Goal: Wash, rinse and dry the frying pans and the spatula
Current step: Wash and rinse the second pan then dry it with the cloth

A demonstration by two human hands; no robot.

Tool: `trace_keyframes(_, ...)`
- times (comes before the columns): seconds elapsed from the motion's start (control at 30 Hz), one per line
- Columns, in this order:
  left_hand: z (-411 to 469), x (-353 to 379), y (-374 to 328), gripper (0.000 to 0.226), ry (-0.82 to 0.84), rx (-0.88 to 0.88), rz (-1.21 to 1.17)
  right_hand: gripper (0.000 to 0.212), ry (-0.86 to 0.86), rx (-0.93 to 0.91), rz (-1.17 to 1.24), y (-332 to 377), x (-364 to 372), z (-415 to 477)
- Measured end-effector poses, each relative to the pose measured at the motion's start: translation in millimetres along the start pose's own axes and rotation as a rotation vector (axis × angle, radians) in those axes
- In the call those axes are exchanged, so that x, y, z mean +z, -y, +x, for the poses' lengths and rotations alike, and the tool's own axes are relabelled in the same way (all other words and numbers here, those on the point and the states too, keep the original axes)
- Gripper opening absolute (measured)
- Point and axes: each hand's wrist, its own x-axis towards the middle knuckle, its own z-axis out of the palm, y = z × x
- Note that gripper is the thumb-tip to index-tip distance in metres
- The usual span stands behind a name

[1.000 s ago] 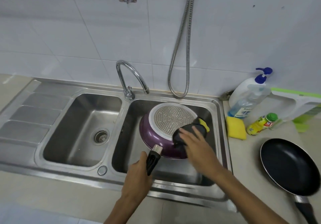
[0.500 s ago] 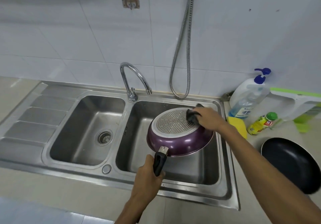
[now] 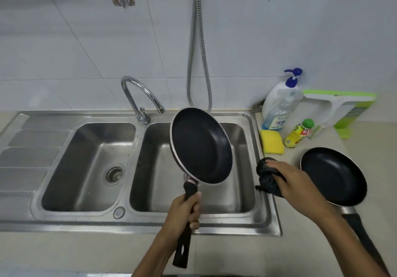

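Over the basin (image 3: 236,193), my left grip (image 3: 182,214) clamps the pan (image 3: 202,145) handle; right grip (image 3: 298,184) bunches a black cloth (image 3: 267,175).

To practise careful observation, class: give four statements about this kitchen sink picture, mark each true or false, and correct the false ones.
1. The left hand grips the handle of the held pan over the right basin. True.
2. The right hand holds the yellow sponge. False: it holds a dark cloth; the sponge lies on the counter.
3. A second pan sits on the counter right of the sink. True.
4. The held pan shows its underside. False: its dark inside faces the camera.
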Motion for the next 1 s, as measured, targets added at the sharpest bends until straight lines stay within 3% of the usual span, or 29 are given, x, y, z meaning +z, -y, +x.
trace_keyframes(0.07,-1.2,4.8,7.9,0.034,0.004,-0.01,-0.094,0.042,-0.014,0.069,-0.082,-29.9,30.2,-19.0)
trace_keyframes(0.2,-3.1,10.8,17.8,0.037,0.026,-0.007,-0.152,0.06,0.162,0.187,-0.396,-77.2,104.2,-74.3)
trace_keyframes(0.27,-4.8,11.4,20.4,0.036,0.04,-0.005,-0.172,0.062,0.222,0.305,-0.397,-76.1,110.2,-83.4)
trace_keyframes(0.43,-12.1,18.4,22.2,0.037,0.065,0.018,-0.158,0.068,0.363,0.393,-0.401,-58.4,83.2,-64.9)
trace_keyframes(0.53,-18.2,27.2,20.4,0.034,0.067,0.031,-0.139,0.074,0.267,0.44,-0.134,-12.9,57.6,-60.1)
trace_keyframes(0.63,-22.5,39.4,17.8,0.031,0.039,0.074,-0.057,0.051,0.028,0.402,0.363,56.5,44.8,-61.7)
trace_keyframes(0.73,-25.5,51.1,21.6,0.028,0.003,0.134,0.045,0.043,0.092,0.437,0.636,106.6,57.3,-71.6)
trace_keyframes(0.9,-36.5,64.4,45.6,0.029,-0.074,0.205,0.192,0.075,0.113,0.577,0.785,111.9,78.0,-81.0)
trace_keyframes(1.0,-52.4,73.9,57.1,0.031,-0.052,0.237,0.163,0.057,0.188,0.651,0.883,119.2,75.0,-99.7)
